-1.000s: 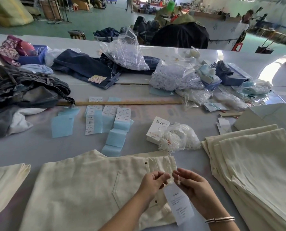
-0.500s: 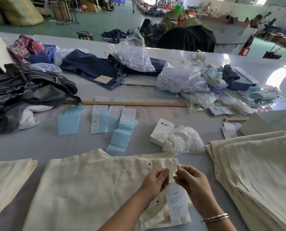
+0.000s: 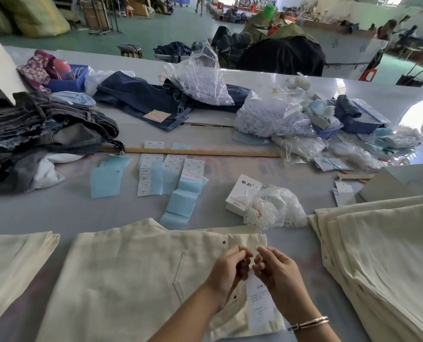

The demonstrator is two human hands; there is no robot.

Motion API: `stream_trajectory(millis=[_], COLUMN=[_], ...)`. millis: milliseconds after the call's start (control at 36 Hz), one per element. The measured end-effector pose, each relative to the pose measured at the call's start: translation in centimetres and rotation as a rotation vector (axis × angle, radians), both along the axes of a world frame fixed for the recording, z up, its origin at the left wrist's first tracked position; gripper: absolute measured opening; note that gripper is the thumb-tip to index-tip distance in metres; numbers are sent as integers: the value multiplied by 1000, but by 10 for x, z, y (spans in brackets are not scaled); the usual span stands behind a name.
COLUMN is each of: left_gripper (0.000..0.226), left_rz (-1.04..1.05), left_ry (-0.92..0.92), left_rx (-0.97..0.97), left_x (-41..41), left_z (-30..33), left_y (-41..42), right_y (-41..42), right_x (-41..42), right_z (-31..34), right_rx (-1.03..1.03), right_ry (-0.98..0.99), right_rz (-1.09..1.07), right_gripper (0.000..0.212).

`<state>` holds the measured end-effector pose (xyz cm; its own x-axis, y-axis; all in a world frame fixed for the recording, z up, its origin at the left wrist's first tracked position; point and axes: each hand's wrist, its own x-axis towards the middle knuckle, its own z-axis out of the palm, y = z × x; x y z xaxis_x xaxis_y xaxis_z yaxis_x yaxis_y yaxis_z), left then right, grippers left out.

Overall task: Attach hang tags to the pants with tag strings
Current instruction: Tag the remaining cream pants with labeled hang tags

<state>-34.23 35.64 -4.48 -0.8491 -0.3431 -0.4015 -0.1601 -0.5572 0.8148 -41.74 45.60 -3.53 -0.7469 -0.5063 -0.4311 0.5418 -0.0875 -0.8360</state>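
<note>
Cream pants (image 3: 131, 275) lie flat on the grey table in front of me, waistband to the right. A white hang tag (image 3: 258, 309) with printed text hangs down over the waistband area. My left hand (image 3: 226, 272) and my right hand (image 3: 277, 274) meet fingertip to fingertip just above the tag's top, fingers curled in a pinch at the waistband edge. The thin tag string between them is mostly hidden by the fingers. A clear bag of white tag strings (image 3: 272, 208) lies just beyond the pants, beside a small stack of white tags (image 3: 242, 193).
A stack of folded cream pants (image 3: 383, 255) fills the right side, another cream piece (image 3: 13, 257) lies at the left. Blue and white label strips (image 3: 171, 178), a wooden ruler (image 3: 205, 152), dark jeans (image 3: 45, 134) and plastic bags (image 3: 272, 119) cover the far table.
Both hands have moved up from the tag's top toward the waistband edge and closed tighter together; the tag now hangs lower and straighter below them.
</note>
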Motion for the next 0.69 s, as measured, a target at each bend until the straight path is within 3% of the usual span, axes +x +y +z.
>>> stream_trajectory(millis=[83,194,333,556,694], left_gripper=[29,32,22,11,14], left_rz=[63,54,103,259,217], left_ry=[18,-10,-12,1,-15], left_rx=[201,230,360,419,340], left_x=[3,4,5,3,1], left_z=[-2,-6,-11,-19,-25], left_y=[-3,-6,-10,-7,-6], right_y=[0,0,1,-1,-3], right_x=[-1,-3,-3,-7,-9], right_z=[-2,-4,-4,-3,-8], right_rx=[26,-2,-31,-17,-39], right_ry=[4,-53,-63,-22,-64], right_rz=[7,13,56,51,43], right_gripper=[11,7,21,16,22])
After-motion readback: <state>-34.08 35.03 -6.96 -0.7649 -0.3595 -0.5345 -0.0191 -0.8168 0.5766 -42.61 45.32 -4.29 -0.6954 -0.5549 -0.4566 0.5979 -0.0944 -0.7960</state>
